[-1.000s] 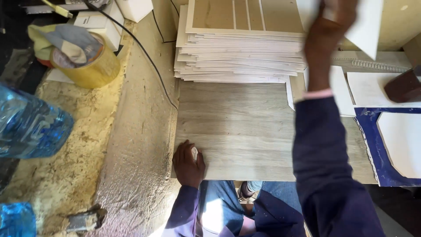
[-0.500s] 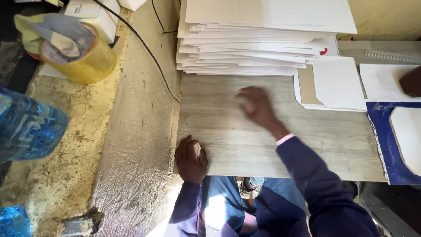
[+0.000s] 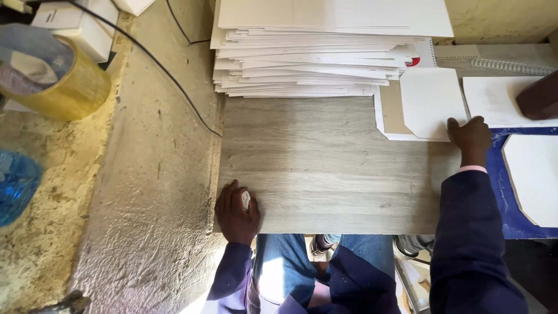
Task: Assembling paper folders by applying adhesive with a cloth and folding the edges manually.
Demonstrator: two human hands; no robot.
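— Where are the hands?

— The left hand (image 3: 237, 210) sits at the near left corner of the grey wood-grain table (image 3: 325, 168), fingers curled over the edge and closed around a small white object (image 3: 246, 200); I cannot tell what that object is. The right hand (image 3: 471, 138) is stretched out to the far right side of the board, in a dark blue sleeve (image 3: 465, 232).

— Is the right hand holding anything?

— Its fingertips rest on the lower right edge of a white cut card (image 3: 431, 103), palm down, fingers bent. It touches the card; whether it pinches it or only presses on it cannot be told.

— And where does that card lie?

— Just beyond the right hand, on top of a brownish sheet (image 3: 393, 110), and well apart from the left hand, with a bare stretch of table between. Further out from both hands stands a tall stack of white sheets (image 3: 314, 52), nearer the right hand than the left, its near edge overhanging the table's far side.

— What else is around?

— To the right of the right hand lies a blue mat (image 3: 504, 192) with another white cut piece (image 3: 535, 177) on it. Beyond that hand lies a white spiral binding comb (image 3: 511, 65). Left of the left hand runs a rough concrete ledge (image 3: 151, 174), crossed by a black cable (image 3: 157, 64). Far out to the left sit a roll of yellowish tape (image 3: 52, 75) and a blue plastic bottle (image 3: 14, 186).
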